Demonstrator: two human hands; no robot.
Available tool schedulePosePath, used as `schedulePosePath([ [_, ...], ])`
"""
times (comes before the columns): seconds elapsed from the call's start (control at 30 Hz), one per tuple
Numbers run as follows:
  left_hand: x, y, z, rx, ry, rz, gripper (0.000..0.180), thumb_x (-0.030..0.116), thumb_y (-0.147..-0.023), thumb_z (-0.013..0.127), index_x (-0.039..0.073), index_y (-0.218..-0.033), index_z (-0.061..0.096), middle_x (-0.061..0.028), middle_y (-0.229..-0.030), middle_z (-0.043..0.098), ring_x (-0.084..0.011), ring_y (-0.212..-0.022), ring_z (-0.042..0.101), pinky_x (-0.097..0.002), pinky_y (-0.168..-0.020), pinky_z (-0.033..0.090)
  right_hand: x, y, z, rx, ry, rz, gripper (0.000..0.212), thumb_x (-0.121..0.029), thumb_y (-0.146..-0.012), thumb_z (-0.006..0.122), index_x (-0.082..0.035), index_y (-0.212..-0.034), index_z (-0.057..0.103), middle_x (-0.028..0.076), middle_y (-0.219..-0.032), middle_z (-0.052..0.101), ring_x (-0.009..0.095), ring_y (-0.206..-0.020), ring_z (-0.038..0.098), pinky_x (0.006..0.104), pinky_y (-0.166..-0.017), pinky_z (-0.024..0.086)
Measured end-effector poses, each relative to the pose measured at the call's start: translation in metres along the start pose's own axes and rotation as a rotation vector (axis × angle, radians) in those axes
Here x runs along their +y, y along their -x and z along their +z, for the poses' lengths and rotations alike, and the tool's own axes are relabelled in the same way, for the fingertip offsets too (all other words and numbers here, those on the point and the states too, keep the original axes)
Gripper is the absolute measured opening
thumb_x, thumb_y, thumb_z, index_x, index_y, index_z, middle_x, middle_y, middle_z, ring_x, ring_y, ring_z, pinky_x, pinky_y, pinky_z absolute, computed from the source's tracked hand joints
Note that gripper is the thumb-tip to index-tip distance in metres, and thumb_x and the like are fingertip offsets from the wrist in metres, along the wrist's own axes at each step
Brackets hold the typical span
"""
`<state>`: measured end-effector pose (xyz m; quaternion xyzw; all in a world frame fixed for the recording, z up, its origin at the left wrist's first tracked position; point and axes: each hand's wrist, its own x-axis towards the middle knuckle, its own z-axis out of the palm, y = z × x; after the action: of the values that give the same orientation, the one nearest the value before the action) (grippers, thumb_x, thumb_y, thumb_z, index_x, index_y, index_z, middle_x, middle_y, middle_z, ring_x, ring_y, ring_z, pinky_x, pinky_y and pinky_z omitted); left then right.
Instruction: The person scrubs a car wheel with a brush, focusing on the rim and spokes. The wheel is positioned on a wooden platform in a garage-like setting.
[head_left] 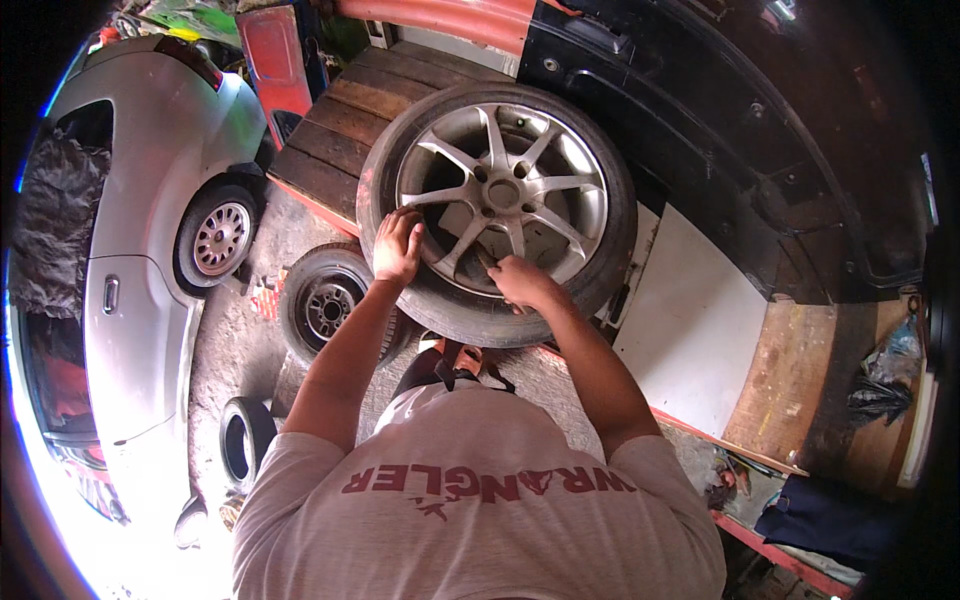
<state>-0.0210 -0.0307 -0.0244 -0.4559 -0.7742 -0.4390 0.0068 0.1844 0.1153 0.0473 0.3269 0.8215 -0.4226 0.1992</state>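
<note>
A wheel with a silver multi-spoke alloy rim (505,192) and a worn black tyre (610,225) lies flat on a wooden bench in front of me. My left hand (398,245) rests on the tyre's left side, fingers stretched toward the rim's edge. At the near edge of the rim, my right hand (522,283) is closed, its fingers curled. A short dark end of something pokes out by its thumb side, over the spokes; what it is I cannot make out.
The plank bench (345,125) carries the wheel. On the floor to the left lie a tyre on a dark rim (325,305) and a smaller tyre (240,440). A silver car (145,270) stands further left. A white panel (690,320) and a black panel (720,130) are on the right.
</note>
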Motion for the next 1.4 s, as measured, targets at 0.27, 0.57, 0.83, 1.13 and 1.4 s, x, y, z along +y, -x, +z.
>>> schedulePosePath([
  [0.27,-0.003,0.002,-0.001,-0.005,-0.022,-0.010,0.033,0.032,-0.096,0.051,0.004,-0.109,0.064,-0.0160,-0.120,0.061,-0.0366,-0.117,0.054,-0.0451,-0.105,0.038,0.012,0.018,-0.003,-0.128,-0.266,0.036,0.042,-0.030,-0.101,0.047,0.006,-0.084,0.057,0.011,-0.055,0.056,0.024,-0.040,0.055,0.0407,-0.038,0.044],
  [0.57,-0.002,0.002,0.000,0.001,-0.013,-0.015,0.031,0.031,-0.097,0.051,0.005,-0.108,0.064,-0.0152,-0.119,0.061,-0.0369,-0.115,0.054,-0.0457,-0.105,0.038,0.009,0.009,0.004,0.003,0.010,0.021,0.043,-0.036,-0.097,0.052,0.004,-0.098,0.066,0.024,-0.082,0.069,0.037,-0.076,0.070,0.0477,-0.072,0.056],
  [0.83,-0.001,0.000,0.001,0.001,0.003,-0.013,0.032,0.033,-0.097,0.051,0.005,-0.108,0.064,-0.0149,-0.120,0.061,-0.0370,-0.116,0.054,-0.0454,-0.105,0.038,-0.019,0.092,-0.038,0.128,0.616,-0.101,0.048,-0.026,-0.091,0.057,-0.009,-0.136,0.054,0.019,-0.098,0.070,0.034,-0.090,0.069,0.0464,-0.077,0.056],
  [1.13,-0.003,0.003,-0.001,0.000,0.006,-0.024,0.033,0.033,-0.096,0.051,0.005,-0.108,0.064,-0.0146,-0.120,0.061,-0.0367,-0.116,0.054,-0.0454,-0.105,0.038,-0.045,0.039,-0.026,0.109,0.786,-0.153,0.032,-0.015,-0.086,0.057,-0.003,-0.115,0.067,0.020,-0.094,0.071,0.035,-0.087,0.071,0.0452,-0.074,0.057],
  [1.4,-0.003,0.001,0.001,-0.005,0.001,-0.001,0.030,0.030,-0.095,0.053,0.005,-0.108,0.063,-0.0136,-0.118,0.062,-0.0353,-0.115,0.055,-0.0451,-0.106,0.037,-0.054,0.053,-0.026,0.097,0.915,-0.138,0.022,-0.012,-0.084,0.057,-0.003,-0.096,0.073,0.015,-0.097,0.073,0.030,-0.091,0.072,0.0413,-0.079,0.057],
])
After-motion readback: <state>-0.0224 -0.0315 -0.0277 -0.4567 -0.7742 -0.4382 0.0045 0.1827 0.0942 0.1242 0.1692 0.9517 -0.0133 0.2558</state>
